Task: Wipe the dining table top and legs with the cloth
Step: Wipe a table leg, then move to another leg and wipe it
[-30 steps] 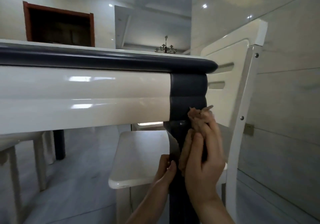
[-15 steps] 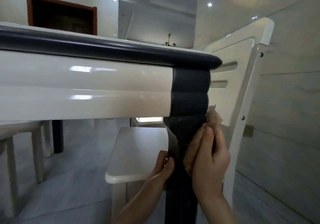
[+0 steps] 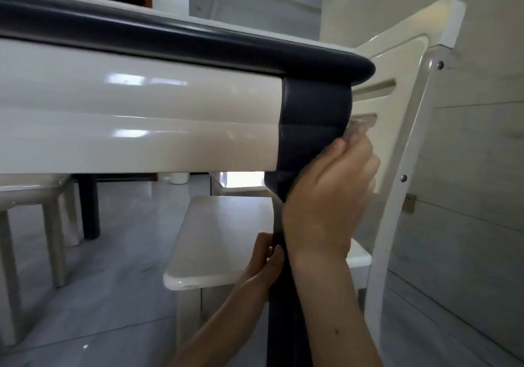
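Note:
I look from low down at the dining table's corner. Its dark rounded top edge (image 3: 198, 40) runs above a glossy cream apron (image 3: 127, 128). The dark corner leg (image 3: 312, 117) drops from the apron down to the bottom of the frame. My right hand (image 3: 326, 196) presses a brownish cloth (image 3: 358, 128) against the right side of the leg's upper block; only a blurred tuft of cloth shows above my fingers. Lower on the leg, my left hand (image 3: 266, 256) grips its left side, fingers wrapped around the edge.
A cream chair (image 3: 397, 140) stands right behind the leg, its seat (image 3: 221, 239) at left-hand height and its back against the tiled wall (image 3: 467, 196). Another cream chair (image 3: 34, 196) and a far dark table leg (image 3: 89, 205) are at the left on the grey floor.
My right hand has slid the cloth upward along the leg, from below the apron to the upper corner block. My left hand has kept its hold lower down. The view has tilted closer.

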